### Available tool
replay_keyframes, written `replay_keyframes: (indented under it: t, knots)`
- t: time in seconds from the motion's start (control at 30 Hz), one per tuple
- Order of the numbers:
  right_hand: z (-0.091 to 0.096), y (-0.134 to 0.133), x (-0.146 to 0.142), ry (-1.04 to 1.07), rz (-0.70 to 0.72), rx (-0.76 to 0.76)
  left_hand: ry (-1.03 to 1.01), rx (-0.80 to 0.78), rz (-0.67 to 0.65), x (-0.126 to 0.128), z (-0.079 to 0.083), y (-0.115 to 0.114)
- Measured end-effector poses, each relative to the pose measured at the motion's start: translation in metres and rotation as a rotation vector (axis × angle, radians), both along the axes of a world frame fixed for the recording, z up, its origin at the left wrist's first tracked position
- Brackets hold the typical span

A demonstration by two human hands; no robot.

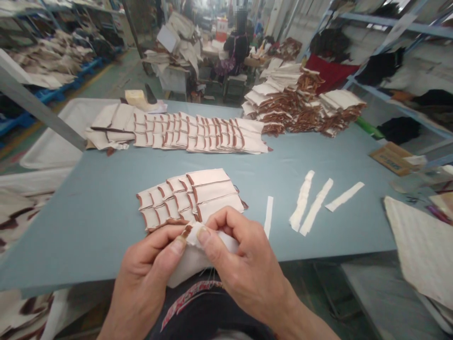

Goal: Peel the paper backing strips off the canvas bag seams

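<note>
On your table point(106, 189), a pile of brown-edged pieces point(283, 104) stands far right, an overlapping row point(201, 134) to its left, a fanned stack point(187, 193) nearer — which are finished, I cannot tell. Your left hand point(152, 264) and right hand point(244, 255), both pinched closed, hold a white cloth point(189, 267) at the near edge — apparently mid-work. Loose strips point(302, 200), seemingly unused, lie right.

White cloth piece point(188, 271), held up, upper edge crumpled, brown showing there
</note>
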State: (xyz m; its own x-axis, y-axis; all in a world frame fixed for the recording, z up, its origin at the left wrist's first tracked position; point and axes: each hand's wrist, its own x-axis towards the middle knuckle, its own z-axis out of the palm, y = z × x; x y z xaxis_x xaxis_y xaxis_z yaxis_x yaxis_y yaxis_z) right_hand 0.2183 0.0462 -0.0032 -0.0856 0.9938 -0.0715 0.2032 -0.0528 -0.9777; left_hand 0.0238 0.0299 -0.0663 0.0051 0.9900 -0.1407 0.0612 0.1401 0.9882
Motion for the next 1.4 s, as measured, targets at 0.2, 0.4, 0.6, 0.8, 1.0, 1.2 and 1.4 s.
replay_keyframes:
  t: [0.2,0.4,0.6,0.8,1.0,1.2,1.4]
  knots:
    - [-0.002,0.002,-0.006,-0.021,0.051,-0.042,-0.003,0.036,0.059,-0.003,0.000,0.000]
    - [-0.007,0.000,-0.009,-0.010,0.045,-0.056,-0.045,0.013,0.055,-0.001,-0.001,0.001]
    - [-0.013,0.000,-0.009,-0.018,0.011,-0.029,-0.088,-0.019,0.048,0.002,-0.003,0.002]
    - [-0.019,0.002,-0.008,-0.056,-0.002,-0.040,-0.130,-0.084,0.054,0.000,-0.006,0.004]
    - [-0.022,0.003,-0.010,-0.088,-0.032,-0.016,-0.202,-0.175,0.051,-0.004,-0.015,0.005]
    - [-0.026,0.002,-0.010,-0.118,-0.047,0.047,-0.045,-0.098,0.073,-0.001,-0.019,0.005]
    - [-0.027,0.000,-0.007,-0.109,-0.047,0.048,-0.025,-0.064,0.045,0.008,-0.011,0.007]
